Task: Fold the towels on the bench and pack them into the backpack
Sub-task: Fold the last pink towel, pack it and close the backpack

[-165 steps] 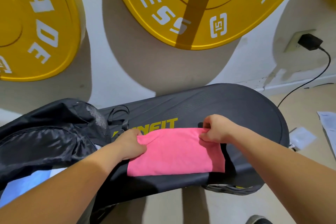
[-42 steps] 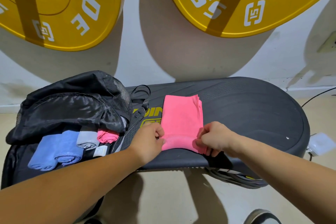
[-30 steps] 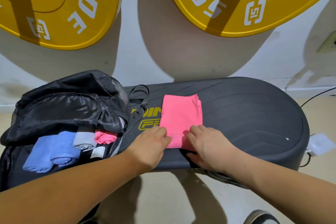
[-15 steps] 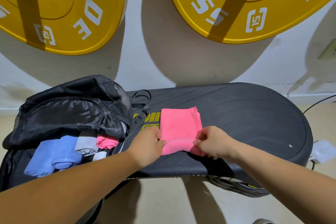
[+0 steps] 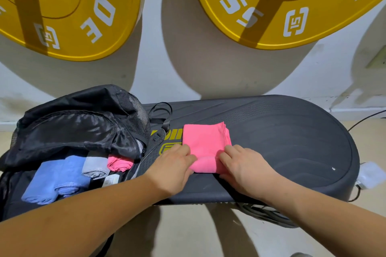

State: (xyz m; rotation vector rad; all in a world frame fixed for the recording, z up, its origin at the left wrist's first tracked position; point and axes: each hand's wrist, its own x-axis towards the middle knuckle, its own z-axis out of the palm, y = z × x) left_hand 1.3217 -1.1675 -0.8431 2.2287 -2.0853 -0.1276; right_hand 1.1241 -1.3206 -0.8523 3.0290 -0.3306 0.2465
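A folded pink towel lies on the black bench, its near end curled into a small roll. My left hand grips the roll's left side and my right hand grips its right side. The open black backpack lies at the bench's left end. Inside it sit rolled towels: blue ones, a grey one and a pink one.
Two big yellow weight plates lean on the white wall behind the bench. A white adapter and black cable lie on the floor to the right. Beige floor shows below the bench's near edge.
The towel went from a wide fold to a narrow strip. Over the last half second both hands have rolled its near end away from me.
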